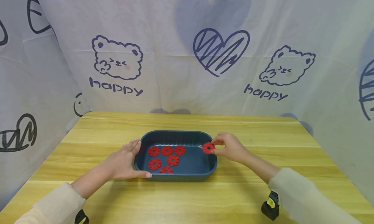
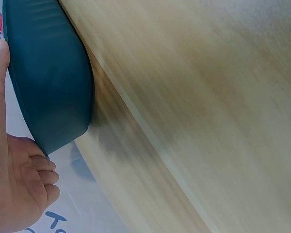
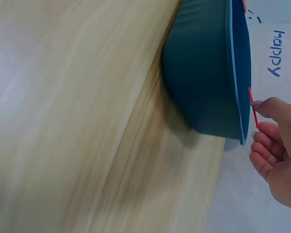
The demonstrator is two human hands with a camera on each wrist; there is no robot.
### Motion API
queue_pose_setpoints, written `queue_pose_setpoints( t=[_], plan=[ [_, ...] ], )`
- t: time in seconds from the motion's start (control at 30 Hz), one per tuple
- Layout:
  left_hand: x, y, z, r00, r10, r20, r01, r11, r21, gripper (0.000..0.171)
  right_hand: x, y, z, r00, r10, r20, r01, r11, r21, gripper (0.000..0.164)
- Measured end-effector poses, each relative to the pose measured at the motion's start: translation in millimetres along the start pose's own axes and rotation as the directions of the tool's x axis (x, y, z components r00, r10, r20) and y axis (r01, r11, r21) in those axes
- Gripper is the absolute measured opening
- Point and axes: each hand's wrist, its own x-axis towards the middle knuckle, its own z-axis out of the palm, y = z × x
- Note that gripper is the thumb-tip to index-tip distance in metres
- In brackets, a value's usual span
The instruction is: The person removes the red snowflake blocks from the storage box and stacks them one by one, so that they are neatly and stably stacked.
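Note:
A dark blue-green oval-cornered tub (image 1: 190, 178) stands on the table. Several red snowflake building discs (image 1: 173, 160) with notched edges and a centre hole lie inside, mostly toward its left half. My left hand (image 1: 124, 162) rests against the left end, thumb stretched along the front rim and fingers at the left rim. Over the right end, my right hand (image 1: 229, 147) pinches one red snowflake disc (image 1: 208, 148) between thumb and fingers. Seen edge-on in the right wrist view, this disc (image 3: 254, 114) is a thin red line beside the rim.
The wooden table (image 1: 187, 201) extends around the tub, and its far edge meets a pale curtain (image 1: 169, 65) printed with bears, hearts and "happy". More of this cloth hangs at both sides. A black strapped device (image 1: 270, 206) sits beneath the right sleeve.

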Motion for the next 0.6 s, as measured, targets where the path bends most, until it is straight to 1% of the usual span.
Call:
queue_pose_setpoints(
  t=[0.13, 0.3, 0.47, 0.6],
  plan=[
    [0.2, 0.0, 1.1, 1.0, -0.004, -0.002, 0.004, 1.0, -0.004, 0.117, -7, 7, -5, 0.999, -0.009, -0.041, 0.009, 1.0, 0.002, 0.022],
    [0.9, 0.2, 2.8, 1.0, -0.014, 0.003, 0.014, 1.0, -0.01, 0.117, -17, 15, -12, 0.996, 0.025, -0.085, -0.026, 1.0, -0.009, 0.022],
    [1.2, -0.1, 3.8, 1.0, -0.02, 0.002, 0.02, 1.0, -0.012, 0.117, -28, 25, -17, 0.993, 0.076, -0.093, -0.078, 0.997, -0.016, 0.022],
    [0.9, 0.1, 3.5, 1.0, -0.024, 0.004, 0.024, 1.0, -0.015, 0.117, -35, 32, -20, 0.99, 0.093, -0.104, -0.095, 0.995, -0.013, 0.021]
  ],
)
